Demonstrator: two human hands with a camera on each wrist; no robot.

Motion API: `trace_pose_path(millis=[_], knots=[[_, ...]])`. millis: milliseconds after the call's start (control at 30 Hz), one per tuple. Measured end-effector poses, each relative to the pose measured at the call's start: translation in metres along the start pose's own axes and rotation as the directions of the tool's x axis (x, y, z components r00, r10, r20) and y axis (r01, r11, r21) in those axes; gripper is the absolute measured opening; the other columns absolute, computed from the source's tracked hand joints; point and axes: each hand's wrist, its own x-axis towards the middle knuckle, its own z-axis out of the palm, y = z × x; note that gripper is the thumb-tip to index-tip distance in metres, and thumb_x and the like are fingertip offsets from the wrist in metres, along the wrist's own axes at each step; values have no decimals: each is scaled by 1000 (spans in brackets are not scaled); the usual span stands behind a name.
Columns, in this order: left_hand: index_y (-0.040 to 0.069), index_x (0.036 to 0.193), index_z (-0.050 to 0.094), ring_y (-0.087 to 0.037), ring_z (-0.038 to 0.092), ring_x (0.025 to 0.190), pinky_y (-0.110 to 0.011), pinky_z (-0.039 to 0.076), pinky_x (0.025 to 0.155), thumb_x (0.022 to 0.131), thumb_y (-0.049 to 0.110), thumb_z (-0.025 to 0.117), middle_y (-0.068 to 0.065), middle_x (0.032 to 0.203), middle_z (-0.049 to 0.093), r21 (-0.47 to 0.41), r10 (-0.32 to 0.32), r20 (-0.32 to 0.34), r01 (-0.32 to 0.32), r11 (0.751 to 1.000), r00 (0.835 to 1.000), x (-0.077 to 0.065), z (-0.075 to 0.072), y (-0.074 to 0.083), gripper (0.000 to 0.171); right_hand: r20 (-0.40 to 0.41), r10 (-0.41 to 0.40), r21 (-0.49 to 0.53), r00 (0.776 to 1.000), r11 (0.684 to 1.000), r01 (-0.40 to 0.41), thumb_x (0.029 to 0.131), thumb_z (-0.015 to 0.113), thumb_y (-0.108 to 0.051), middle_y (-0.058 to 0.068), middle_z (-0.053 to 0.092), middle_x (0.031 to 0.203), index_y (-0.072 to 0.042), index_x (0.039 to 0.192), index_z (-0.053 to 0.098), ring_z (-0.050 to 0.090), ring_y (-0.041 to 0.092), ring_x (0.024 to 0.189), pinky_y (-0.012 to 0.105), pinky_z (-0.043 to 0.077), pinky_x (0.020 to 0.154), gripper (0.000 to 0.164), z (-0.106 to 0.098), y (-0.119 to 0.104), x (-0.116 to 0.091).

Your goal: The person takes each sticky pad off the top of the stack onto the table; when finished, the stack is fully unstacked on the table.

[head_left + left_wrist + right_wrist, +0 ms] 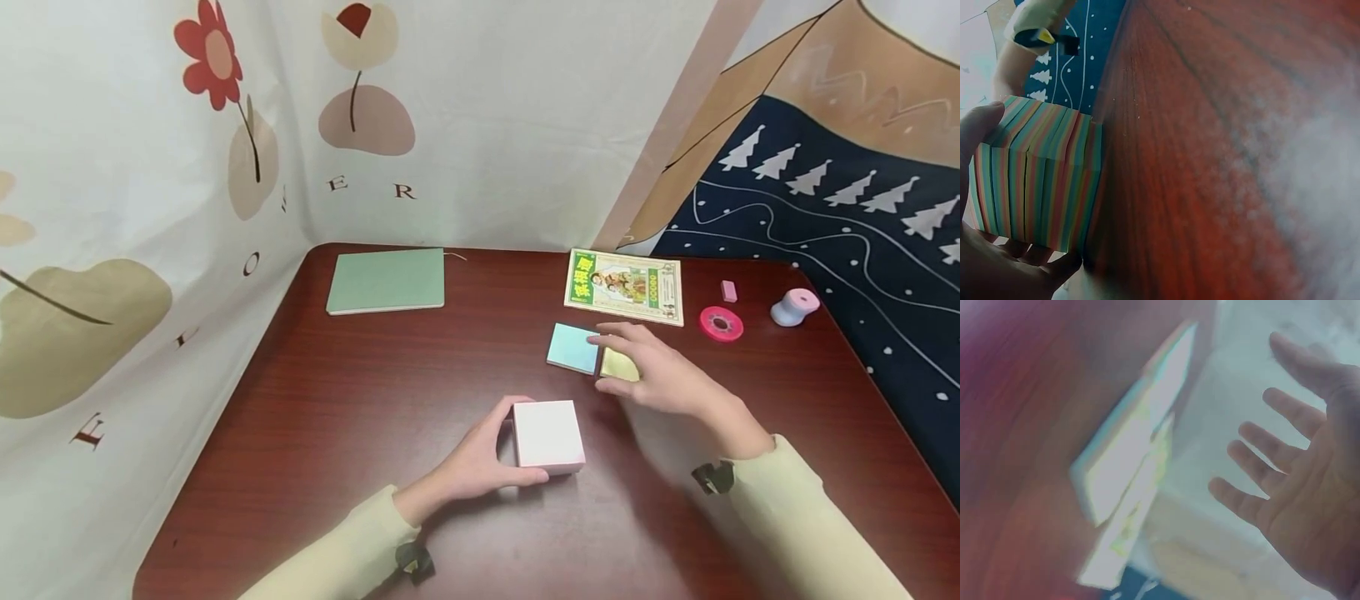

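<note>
Nearest the camera, two pale sleeves [322, 554] enter over the near side of the dark wooden tabletop [337, 400]. Step in hand, as judged: one paper block is secured while a second item is being reached for. The next move would appear to call for the right fingers to lower and close on the small yellow pad, with the left grasp kept steady.

Left hand [480, 454]: grasping the white-topped block [549, 433], thumb along its near side, fingers about its far side. The left wrist view shows coloured stripes along its sides. Location of block: towards the middle of the tabletop, well apart from the left and right edges. Whether it bears on the surface cannot be confirmed.

Right hand [663, 371]: unclenched, fingers spread and slightly bent, grasping nothing. It is poised over the yellow pad [621, 365], with a fingertip over the right edge of the blue pad [572, 347] just beside it; contact cannot be verified.

Remaining items: green notebook [387, 282] by the far left corner; printed booklet [625, 286] at the far edge; spool [793, 308] near the far right corner.
</note>
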Motion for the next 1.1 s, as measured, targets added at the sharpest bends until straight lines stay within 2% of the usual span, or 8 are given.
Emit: trace_pose_path(millis=[100,200,367,567,733,933,1100], knots=[[28,138,41,-12,51,120,-45,38,102,70,40,88,11,126,56,6,8,4,-8,1000,1000,0,0,-1,84,-6,-95,29,995,995,95,83,78,-36,8,45,145,-19,141,53,42,26,130,48,45,98,66,1,-29,-3],[28,138,40,-13,51,119,-44,39,100,70,38,88,10,127,56,18,19,5,-19,1000,1000,0,0,-2,84,0,-208,40,978,977,208,85,75,-43,3,45,145,-21,141,53,44,22,130,43,44,99,64,8,-56,-6],[30,139,39,-13,52,118,-43,41,99,69,37,89,10,129,55,25,28,5,-28,999,1000,0,0,-2,86,42,-318,29,947,948,317,83,73,-53,0,42,148,-19,142,52,40,20,133,46,38,105,71,26,-81,-12],[29,139,39,-12,50,119,-42,41,98,69,38,89,10,134,51,41,38,11,-38,998,999,1,0,-1,86,88,-336,18,938,942,336,80,79,-43,3,43,147,-17,143,51,40,20,132,45,38,104,74,41,-86,-15],[30,137,40,-11,52,114,-39,43,95,68,40,89,10,131,53,51,2,9,-3,999,1000,-1,0,1,85,77,-334,7,939,942,335,79,81,-35,1,48,142,-17,140,54,45,16,127,40,43,99,69,46,-85,-13],[29,136,41,-10,51,117,-41,40,101,67,38,90,11,130,54,41,-10,10,9,999,1000,-1,0,-1,85,73,-311,7,947,950,312,78,81,-36,0,50,137,-19,137,57,47,14,122,35,46,94,66,42,-85,-14],[27,138,41,-10,50,120,-42,39,103,68,34,90,10,129,54,56,0,16,-1,998,1000,1,1,-2,85,18,-268,33,963,963,267,77,83,-38,-2,51,135,-21,136,58,50,13,117,36,48,92,67,29,-73,-20]])
